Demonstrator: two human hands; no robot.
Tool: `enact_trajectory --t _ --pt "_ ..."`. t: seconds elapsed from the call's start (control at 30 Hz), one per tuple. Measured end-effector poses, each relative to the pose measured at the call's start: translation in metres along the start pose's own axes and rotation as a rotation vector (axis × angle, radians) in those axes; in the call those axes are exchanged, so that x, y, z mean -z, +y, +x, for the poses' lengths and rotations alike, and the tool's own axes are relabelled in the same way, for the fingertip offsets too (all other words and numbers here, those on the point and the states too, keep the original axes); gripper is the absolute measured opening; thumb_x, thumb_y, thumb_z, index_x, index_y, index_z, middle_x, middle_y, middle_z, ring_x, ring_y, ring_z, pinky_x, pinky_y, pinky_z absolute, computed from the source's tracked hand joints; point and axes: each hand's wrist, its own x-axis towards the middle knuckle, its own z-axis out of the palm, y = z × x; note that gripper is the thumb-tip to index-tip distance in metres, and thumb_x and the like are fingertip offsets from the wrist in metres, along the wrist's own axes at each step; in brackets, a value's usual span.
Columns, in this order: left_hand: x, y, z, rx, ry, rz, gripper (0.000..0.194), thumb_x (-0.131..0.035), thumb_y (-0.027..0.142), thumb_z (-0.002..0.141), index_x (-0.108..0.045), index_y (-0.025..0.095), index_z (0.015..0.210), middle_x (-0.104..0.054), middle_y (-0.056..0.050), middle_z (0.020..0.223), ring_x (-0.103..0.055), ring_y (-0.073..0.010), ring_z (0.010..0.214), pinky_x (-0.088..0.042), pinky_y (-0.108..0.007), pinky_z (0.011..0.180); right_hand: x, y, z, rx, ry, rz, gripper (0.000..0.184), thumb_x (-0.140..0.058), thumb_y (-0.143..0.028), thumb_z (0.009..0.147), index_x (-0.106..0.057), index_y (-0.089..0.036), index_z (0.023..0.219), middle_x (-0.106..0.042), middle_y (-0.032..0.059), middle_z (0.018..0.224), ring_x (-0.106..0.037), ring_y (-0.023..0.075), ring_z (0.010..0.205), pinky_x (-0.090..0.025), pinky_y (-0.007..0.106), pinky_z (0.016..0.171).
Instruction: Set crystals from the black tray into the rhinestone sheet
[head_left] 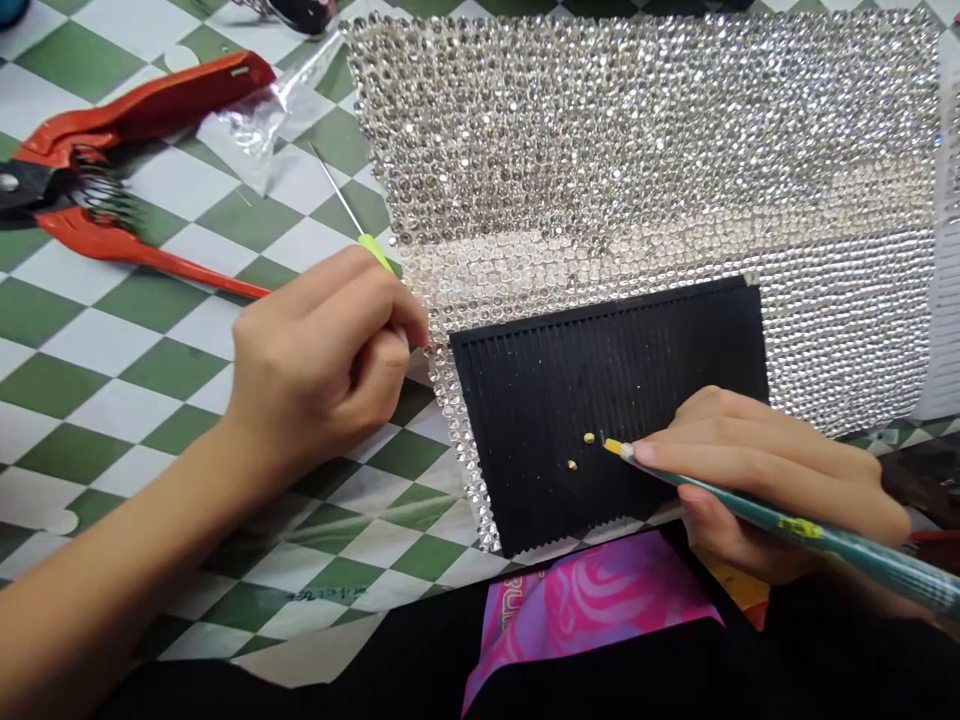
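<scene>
In the head view, the left hand point(319, 365), at centre left, has its fingers curled closed around a green-handled pick point(377, 252). At lower right, the right hand point(765, 480) pinches a green pencil point(825, 540), its yellow tip just beside two gold beads point(589, 438) on a black ridged tray point(570, 400), which lies on a rhinestone sheet point(600, 150).

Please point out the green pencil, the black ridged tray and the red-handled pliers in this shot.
green pencil point(825, 540): head view, on its barrel
black ridged tray point(570, 370): head view, on its ridged top
red-handled pliers point(165, 105): head view, on the upper red handle
</scene>
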Motion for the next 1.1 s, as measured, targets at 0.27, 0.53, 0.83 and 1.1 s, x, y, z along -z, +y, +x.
enact_trajectory --t 0.27,0.53,0.83,1.1 --pt "0.0 0.0 0.001 0.003 -0.001 0.003 0.02 -0.037 -0.001 0.072 -0.048 0.015 0.072 -0.045 0.004 0.069 -0.036 0.0034 0.065 -0.027 -0.011 0.06 0.002 0.004 0.013 0.045 0.03 0.066 0.02 -0.058 -0.01 0.084 -0.066 -0.013 0.102 -0.07 0.0072 0.088 -0.065 0.0118 0.076 -0.057 0.025 0.065" --pt "0.0 0.001 0.001 0.008 -0.005 0.004 0.02 -0.037 -0.001 0.072 -0.048 0.015 0.072 -0.045 0.004 0.069 -0.036 0.0031 0.065 -0.027 -0.011 0.061 0.002 0.007 0.013 0.073 0.069 0.07 0.019 -0.059 -0.003 0.08 -0.066 -0.006 0.097 -0.071 0.0094 0.085 -0.061 0.0116 0.074 -0.055 0.026 0.061" --pt "-0.001 -0.001 -0.001 0.014 -0.004 -0.001 0.019 -0.036 0.0 0.074 -0.048 0.015 0.072 -0.045 0.004 0.069 -0.036 0.0031 0.065 -0.027 -0.011 0.061 0.002 0.005 0.012 0.021 0.089 0.081 0.025 -0.058 -0.001 0.078 -0.065 -0.006 0.101 -0.069 0.0093 0.083 -0.061 0.0121 0.071 -0.053 0.028 0.06" --pt "0.0 0.002 0.001 0.02 -0.009 0.001 0.019 -0.036 0.001 0.074 -0.048 0.016 0.072 -0.046 0.004 0.07 -0.036 0.003 0.065 -0.027 -0.011 0.061 0.007 0.005 0.013 -0.014 0.134 0.108 0.03 -0.056 0.003 0.075 -0.064 -0.007 0.102 -0.066 0.0086 0.078 -0.057 0.0131 0.067 -0.049 0.03 0.055"
